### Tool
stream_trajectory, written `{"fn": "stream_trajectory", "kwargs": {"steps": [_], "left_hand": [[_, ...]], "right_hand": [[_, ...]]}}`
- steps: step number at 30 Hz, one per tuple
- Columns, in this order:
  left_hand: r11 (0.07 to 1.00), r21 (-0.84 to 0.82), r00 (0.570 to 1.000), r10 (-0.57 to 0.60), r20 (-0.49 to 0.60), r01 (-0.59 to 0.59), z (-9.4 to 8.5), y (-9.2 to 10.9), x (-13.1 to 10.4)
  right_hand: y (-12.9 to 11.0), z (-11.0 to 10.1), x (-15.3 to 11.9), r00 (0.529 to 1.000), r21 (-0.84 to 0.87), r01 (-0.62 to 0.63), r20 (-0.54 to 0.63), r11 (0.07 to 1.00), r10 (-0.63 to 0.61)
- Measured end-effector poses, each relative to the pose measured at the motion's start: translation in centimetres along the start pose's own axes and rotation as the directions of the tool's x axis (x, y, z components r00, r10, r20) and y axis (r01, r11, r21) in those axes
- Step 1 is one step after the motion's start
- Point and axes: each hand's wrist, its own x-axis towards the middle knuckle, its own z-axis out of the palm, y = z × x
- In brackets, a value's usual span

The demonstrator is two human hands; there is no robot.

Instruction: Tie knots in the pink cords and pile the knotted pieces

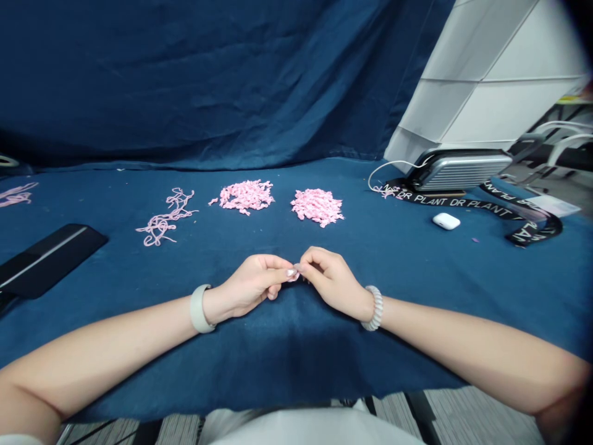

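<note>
Over the front middle of the blue cloth, my left hand (252, 281) and my right hand (336, 281) meet at the fingertips. A small pink piece (294, 276) is pinched between my left thumb and finger. The right thumb and forefinger close on its other side, and fingers hide most of it. Two heaps lie just beyond my hands: a looser pile of small pink pieces (247, 196) and a rounder pink pile (317, 206) to its right. Pink yarn strands (167, 217) lie tangled further left.
At the left edge are a black flat panel (50, 259) and more pink strands (17, 194). To the right stand a silver ribbed case (466, 170) with a white cable, a black lettered strap (456, 202) and a white earbud case (446, 221). A blue curtain (208, 80) hangs behind.
</note>
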Motion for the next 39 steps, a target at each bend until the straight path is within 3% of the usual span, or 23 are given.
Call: {"fn": "stream_trajectory", "kwargs": {"steps": [7,13,20,27,33,39], "left_hand": [[0.995,0.054,0.993,-0.09,0.078,0.086,-0.5,0.4,0.2],[0.993,0.059,0.984,-0.111,0.14,0.103,-0.8,0.4,0.4],[0.951,-0.301,0.992,0.031,-0.119,-0.066,-0.4,-0.4,0.3],[0.926,-0.36,0.988,0.063,-0.138,-0.109,-0.2,-0.4,0.3],[0.946,-0.313,0.996,0.075,-0.041,-0.084,-0.7,-0.6,0.6],[0.991,-0.126,0.991,-0.017,0.134,0.034,-1.0,0.1,0.6]], "right_hand": [[-0.1,0.1,-0.3,0.992,-0.024,0.127,-0.008,0.992,-0.127],[0.0,0.0,-0.3,0.993,-0.016,0.119,-0.005,0.993,-0.119],[0.1,-0.1,0.3,1.0,-0.024,-0.01,-0.021,1.0,0.01],[0.1,-0.2,0.4,0.996,-0.009,-0.084,0.011,0.996,0.084],[0.2,-0.1,0.6,0.988,0.0,-0.143,0.049,0.99,0.143],[0.1,-0.1,0.3,0.997,-0.012,-0.053,-0.056,0.998,0.053]]}}
